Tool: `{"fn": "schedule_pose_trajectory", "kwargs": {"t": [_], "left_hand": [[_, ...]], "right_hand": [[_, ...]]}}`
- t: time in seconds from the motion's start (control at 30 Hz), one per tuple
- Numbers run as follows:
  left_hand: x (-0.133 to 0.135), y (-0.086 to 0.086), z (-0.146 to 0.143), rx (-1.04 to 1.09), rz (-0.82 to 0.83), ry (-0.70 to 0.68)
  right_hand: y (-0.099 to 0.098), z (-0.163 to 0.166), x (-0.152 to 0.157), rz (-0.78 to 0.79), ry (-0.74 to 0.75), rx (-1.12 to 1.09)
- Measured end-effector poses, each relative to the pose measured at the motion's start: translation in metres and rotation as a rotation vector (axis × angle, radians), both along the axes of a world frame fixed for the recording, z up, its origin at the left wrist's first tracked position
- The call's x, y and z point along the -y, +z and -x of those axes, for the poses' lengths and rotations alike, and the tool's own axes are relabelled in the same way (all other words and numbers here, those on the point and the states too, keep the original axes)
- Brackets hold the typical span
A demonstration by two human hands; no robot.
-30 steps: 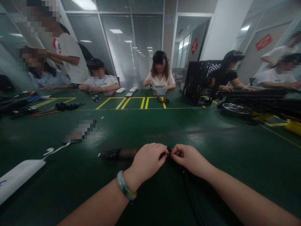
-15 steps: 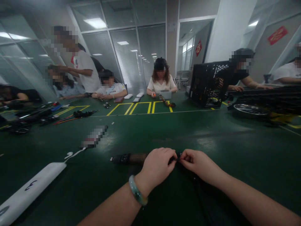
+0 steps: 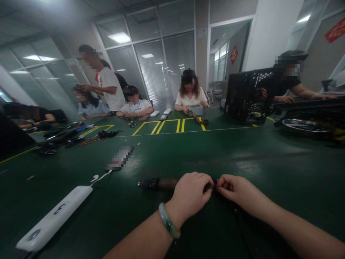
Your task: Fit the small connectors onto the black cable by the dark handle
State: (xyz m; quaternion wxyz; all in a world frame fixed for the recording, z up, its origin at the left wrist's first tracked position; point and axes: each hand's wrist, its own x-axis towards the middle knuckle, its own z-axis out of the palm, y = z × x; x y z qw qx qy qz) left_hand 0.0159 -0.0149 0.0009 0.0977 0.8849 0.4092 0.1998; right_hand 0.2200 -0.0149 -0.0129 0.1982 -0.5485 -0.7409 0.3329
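Observation:
A dark rod-like part [image 3: 159,183] with a black collar at its left end lies on the green table [image 3: 188,154]. My left hand [image 3: 190,195], with a green bangle on the wrist, is closed round the rod's right end. My right hand [image 3: 238,192] pinches a small black piece where it meets the rod, fingertip to fingertip with the left. A black cable [image 3: 242,230] runs from that spot toward me under my right forearm.
A white power bank [image 3: 54,217] with a cable lies at the near left, a phone [image 3: 120,158] beyond it. Several people sit or stand round the far side. A black crate [image 3: 246,93], cable bundles [image 3: 105,135] and yellow tape marks [image 3: 161,126] are further off.
The view has swung left and tilted up a little, so everything sits further right and lower in frame. Both hands keep the same pinch on the rod's end.

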Motion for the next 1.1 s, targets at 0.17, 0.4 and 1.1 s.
{"fn": "schedule_pose_trajectory", "kwargs": {"t": [0.17,0.4,1.1], "left_hand": [[0.0006,0.0012,-0.0003,-0.043,-0.005,0.022],[0.0004,0.0023,-0.001,-0.049,-0.005,0.013],[0.0014,0.0038,-0.0021,-0.079,0.012,0.064]], "right_hand": [[-0.0028,-0.0011,-0.0013,-0.002,-0.001,-0.007],[-0.007,-0.0011,0.0,-0.013,0.001,-0.032],[-0.0044,-0.0014,-0.001,0.012,-0.009,-0.02]]}}
